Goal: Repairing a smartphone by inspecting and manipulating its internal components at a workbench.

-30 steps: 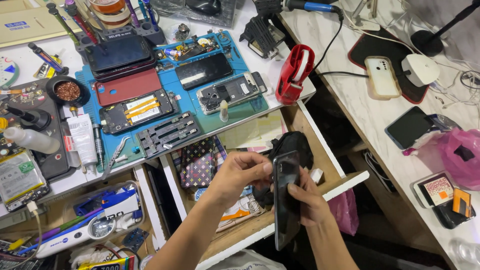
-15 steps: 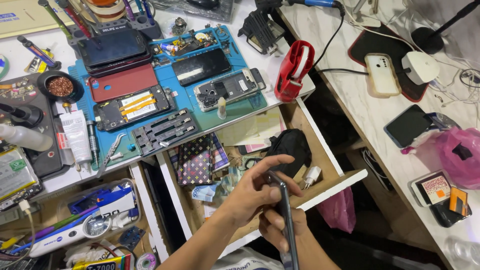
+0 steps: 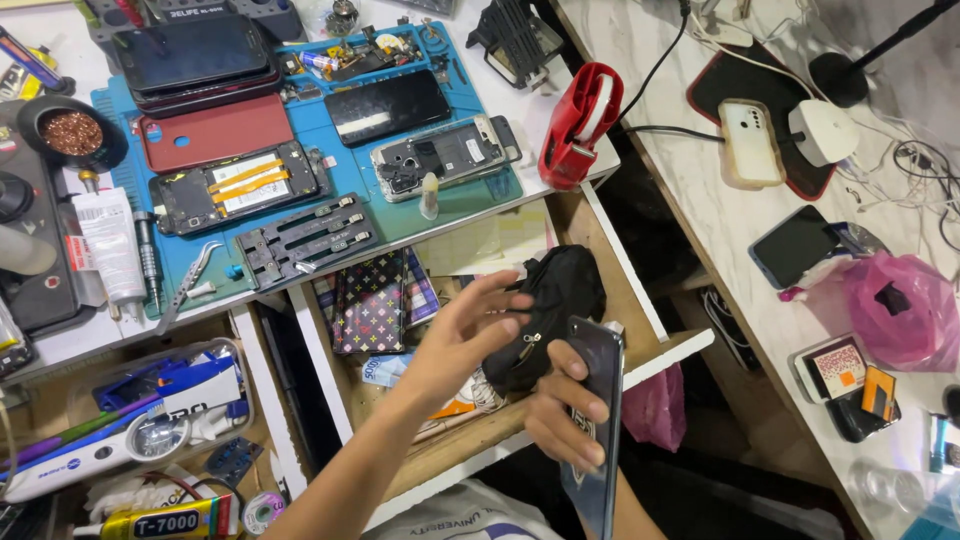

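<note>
My right hand (image 3: 562,418) grips a dark, glossy phone (image 3: 597,400) by its edge and holds it upright over the front corner of an open wooden drawer (image 3: 640,300). My left hand (image 3: 470,332) hovers over the drawer with its fingers spread and holds nothing. Its fingertips are at a black zipped pouch (image 3: 560,290) that lies in the drawer's right half. A patterned wallet (image 3: 370,300) lies in the drawer just left of that hand.
Behind the drawer a blue work mat (image 3: 500,190) carries several opened phones and metal plates. A red holder (image 3: 575,125) stands at the bench corner. The white counter (image 3: 700,190) on the right holds phones and a pink bag (image 3: 895,310). A second drawer (image 3: 130,430) at left is full of tools.
My left hand has let go of the phone and moved up to the black pouch, fingers spread. My right hand alone now holds the phone, turned more edge-on.
</note>
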